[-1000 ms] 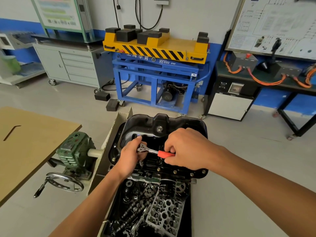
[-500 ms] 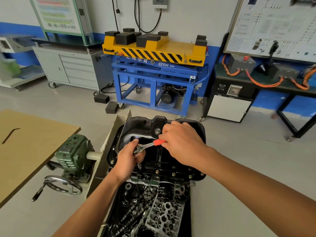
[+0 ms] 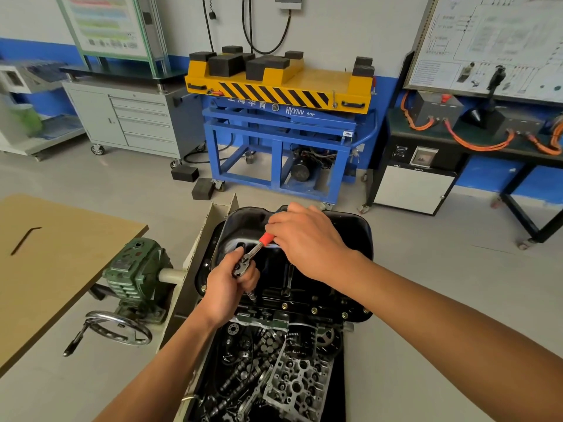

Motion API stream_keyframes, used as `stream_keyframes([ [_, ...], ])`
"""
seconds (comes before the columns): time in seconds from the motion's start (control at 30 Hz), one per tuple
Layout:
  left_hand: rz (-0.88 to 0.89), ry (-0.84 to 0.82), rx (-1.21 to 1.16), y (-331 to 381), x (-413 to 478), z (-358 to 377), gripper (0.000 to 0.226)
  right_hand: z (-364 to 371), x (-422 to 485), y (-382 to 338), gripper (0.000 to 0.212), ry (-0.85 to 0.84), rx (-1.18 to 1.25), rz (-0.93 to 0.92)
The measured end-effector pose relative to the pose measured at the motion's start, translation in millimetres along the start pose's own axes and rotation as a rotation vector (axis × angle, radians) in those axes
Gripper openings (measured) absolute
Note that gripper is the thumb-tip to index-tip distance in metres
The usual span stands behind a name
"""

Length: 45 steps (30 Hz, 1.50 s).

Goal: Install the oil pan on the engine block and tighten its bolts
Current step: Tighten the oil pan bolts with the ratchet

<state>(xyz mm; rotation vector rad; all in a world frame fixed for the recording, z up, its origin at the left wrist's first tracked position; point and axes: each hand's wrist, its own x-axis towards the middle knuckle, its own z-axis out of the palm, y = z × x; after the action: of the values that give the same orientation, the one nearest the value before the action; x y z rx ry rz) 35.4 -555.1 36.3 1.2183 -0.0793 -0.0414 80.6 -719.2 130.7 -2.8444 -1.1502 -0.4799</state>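
The black oil pan [image 3: 356, 239] sits on the engine block, with several brass-coloured bolts [image 3: 313, 309] along its near flange. A ratchet wrench [image 3: 254, 252] with a red handle stands on a bolt at the pan's near left side, its extension reaching down to the flange. My left hand [image 3: 225, 287] grips the ratchet head and extension. My right hand [image 3: 304, 239] holds the red handle, which points up and to the right over the pan. The engine block itself is mostly hidden under the pan.
A tray of engine parts with a cylinder head [image 3: 298, 382] lies below the pan. A green gearbox [image 3: 134, 272] with a handwheel [image 3: 118, 328] stands left, beside a wooden table [image 3: 54, 269]. A blue and yellow lift stand [image 3: 280, 117] and a grey cabinet [image 3: 134, 117] are behind.
My right hand has swung the red handle away from me, from pointing right toward the pan's far side. My left hand has stayed on the ratchet head.
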Motion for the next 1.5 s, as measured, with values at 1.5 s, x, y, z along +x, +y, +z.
stream_keyframes([
  [1.5, 0.021, 0.029, 0.177, -5.4, 8.0, -0.3, 0.053, -14.0, -47.2, 12.8, 0.025, -0.090, 0.285, 0.125],
])
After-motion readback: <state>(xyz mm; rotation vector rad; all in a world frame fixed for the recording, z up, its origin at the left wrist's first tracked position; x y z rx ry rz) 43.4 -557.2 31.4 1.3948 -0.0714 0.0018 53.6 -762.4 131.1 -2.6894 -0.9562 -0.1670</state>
